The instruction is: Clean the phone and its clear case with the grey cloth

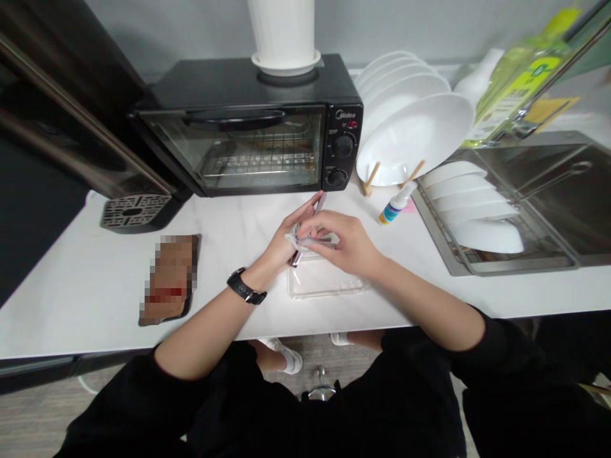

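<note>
My left hand (pixel 279 245), with a black watch on its wrist, holds a slim phone (pixel 321 202) with a lilac edge. Most of the phone is hidden between my hands. My right hand (pixel 334 235) is closed on a crumpled white wipe (pixel 292 238) and presses it against the phone. Under my right hand a clear phone case (pixel 315 283) lies flat on the white counter (pixel 224 235). A small spray bottle (pixel 395 205) with a blue and yellow label stands beyond my right hand.
Behind my hands stands a black toaster oven (pixel 258 152) with a white pot (pixel 282 32) on it. White plates (pixel 415 137) stand in a rack. On the right is a sink (pixel 544 210) with bowls (pixel 477 207). Another phone (pixel 169 280) lies left, its screen blurred out.
</note>
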`<state>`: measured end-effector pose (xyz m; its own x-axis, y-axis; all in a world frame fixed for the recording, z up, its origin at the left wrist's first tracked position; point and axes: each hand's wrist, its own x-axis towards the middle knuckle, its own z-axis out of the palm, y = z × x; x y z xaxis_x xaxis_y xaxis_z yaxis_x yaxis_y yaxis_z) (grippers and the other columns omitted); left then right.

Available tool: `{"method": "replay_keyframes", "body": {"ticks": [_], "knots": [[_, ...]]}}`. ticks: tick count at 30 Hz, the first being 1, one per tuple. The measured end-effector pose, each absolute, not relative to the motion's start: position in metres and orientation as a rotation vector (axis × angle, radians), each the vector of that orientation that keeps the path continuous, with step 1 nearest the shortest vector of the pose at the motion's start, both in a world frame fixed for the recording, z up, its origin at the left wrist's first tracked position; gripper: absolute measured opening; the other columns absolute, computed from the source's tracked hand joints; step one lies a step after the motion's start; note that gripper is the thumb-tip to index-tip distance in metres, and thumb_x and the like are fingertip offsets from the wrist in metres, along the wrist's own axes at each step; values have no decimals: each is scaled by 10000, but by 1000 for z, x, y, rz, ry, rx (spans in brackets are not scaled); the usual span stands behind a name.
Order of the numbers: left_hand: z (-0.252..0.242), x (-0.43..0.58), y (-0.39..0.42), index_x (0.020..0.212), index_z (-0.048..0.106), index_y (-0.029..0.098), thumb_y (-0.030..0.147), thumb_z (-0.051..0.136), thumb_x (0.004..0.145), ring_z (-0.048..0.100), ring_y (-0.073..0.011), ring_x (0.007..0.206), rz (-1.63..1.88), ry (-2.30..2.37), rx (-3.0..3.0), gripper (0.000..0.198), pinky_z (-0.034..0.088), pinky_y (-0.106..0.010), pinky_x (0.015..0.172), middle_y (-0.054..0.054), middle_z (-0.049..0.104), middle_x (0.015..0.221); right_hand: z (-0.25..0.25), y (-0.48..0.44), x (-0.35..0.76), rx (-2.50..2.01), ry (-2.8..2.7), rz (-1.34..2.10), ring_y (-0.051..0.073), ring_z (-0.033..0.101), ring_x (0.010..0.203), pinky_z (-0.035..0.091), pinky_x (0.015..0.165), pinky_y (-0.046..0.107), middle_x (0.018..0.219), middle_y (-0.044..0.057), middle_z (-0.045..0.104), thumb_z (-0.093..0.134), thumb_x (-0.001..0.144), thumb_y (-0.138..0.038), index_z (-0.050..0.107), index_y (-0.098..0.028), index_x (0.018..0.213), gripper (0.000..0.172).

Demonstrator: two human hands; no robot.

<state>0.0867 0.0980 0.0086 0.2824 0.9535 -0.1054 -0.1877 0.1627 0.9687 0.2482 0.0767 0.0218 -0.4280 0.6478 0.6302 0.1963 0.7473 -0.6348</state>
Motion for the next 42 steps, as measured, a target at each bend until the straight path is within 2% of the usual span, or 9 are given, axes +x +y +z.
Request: {"method": "replay_keyframes", "body": {"ticks": [4, 9, 13, 16, 18, 31, 35, 38, 42], "knots": [[20, 83, 94, 1583, 612, 237, 460, 588, 1073, 698, -251, 1306, 952, 992, 1296, 557, 543, -357, 1124, -84, 740, 1458, 19, 67, 239, -432, -2148, 551, 130, 715, 847, 589, 808, 277, 972, 14, 795, 675, 1039, -230, 726, -212, 1132, 107], [27, 83, 92, 1623, 557, 218, 467, 543, 1094, 635, -275, 1433, 893, 1022, 1366, 585, 491, -392, 1212, -98, 671, 1566, 16, 68, 239, -383, -2157, 506, 127, 718, 860, 586, 818, 282, 1003, 24, 803, 644, 1061, -230, 723, -204, 1155, 125], [17, 84, 95, 1499, 683, 243, 398, 663, 1021, 707, -210, 1281, 1015, 880, 1210, 503, 572, -292, 1050, -59, 674, 1558, 20, 74, 245, -488, -2075, 481, 138, 703, 854, 586, 841, 297, 971, 20, 795, 690, 1047, -290, 733, -209, 1120, 117], [8, 84, 98, 1352, 765, 264, 341, 780, 918, 700, -105, 782, 1006, 834, 1109, 441, 517, -184, 608, -33, 798, 1120, 22, 82, 253, -626, -1957, 469, 146, 696, 871, 592, 822, 297, 987, 21, 790, 698, 1025, -260, 742, -220, 1101, 97], [7, 84, 99, 1201, 792, 224, 344, 783, 915, 540, -65, 549, 949, 888, 1037, 310, 360, -161, 448, 14, 679, 782, 23, 88, 258, -725, -1876, 457, 160, 703, 900, 607, 826, 311, 1020, 30, 790, 693, 1014, -268, 747, -224, 1100, 110], [12, 88, 96, 1162, 787, 182, 360, 693, 1009, 511, -58, 524, 911, 989, 1011, 253, 319, -174, 437, 16, 655, 744, 22, 99, 266, -824, -1769, 451, 153, 692, 894, 596, 807, 301, 1039, 26, 780, 716, 1002, -316, 741, -222, 1094, 134], [8, 86, 99, 1355, 764, 210, 341, 768, 945, 733, -140, 915, 1050, 856, 1125, 430, 562, -209, 766, -48, 808, 1085, 21, 83, 252, -595, -2024, 401, 158, 693, 853, 578, 814, 317, 965, 26, 785, 682, 1046, -315, 735, -225, 1097, 117], [16, 86, 96, 1449, 718, 195, 363, 667, 1031, 669, -204, 1354, 1064, 841, 1190, 453, 529, -271, 1100, -74, 730, 1470, 20, 72, 242, -414, -2113, 354, 160, 725, 901, 588, 833, 312, 995, 37, 805, 660, 1066, -302, 718, -219, 1123, 116], [27, 86, 92, 1506, 676, 205, 355, 584, 1085, 607, -227, 1471, 974, 968, 1271, 456, 475, -297, 1196, -72, 675, 1568, 15, 66, 236, -341, -2190, 314, 161, 743, 968, 602, 864, 314, 1048, 46, 819, 609, 1089, -270, 706, -218, 1159, 131]]}}
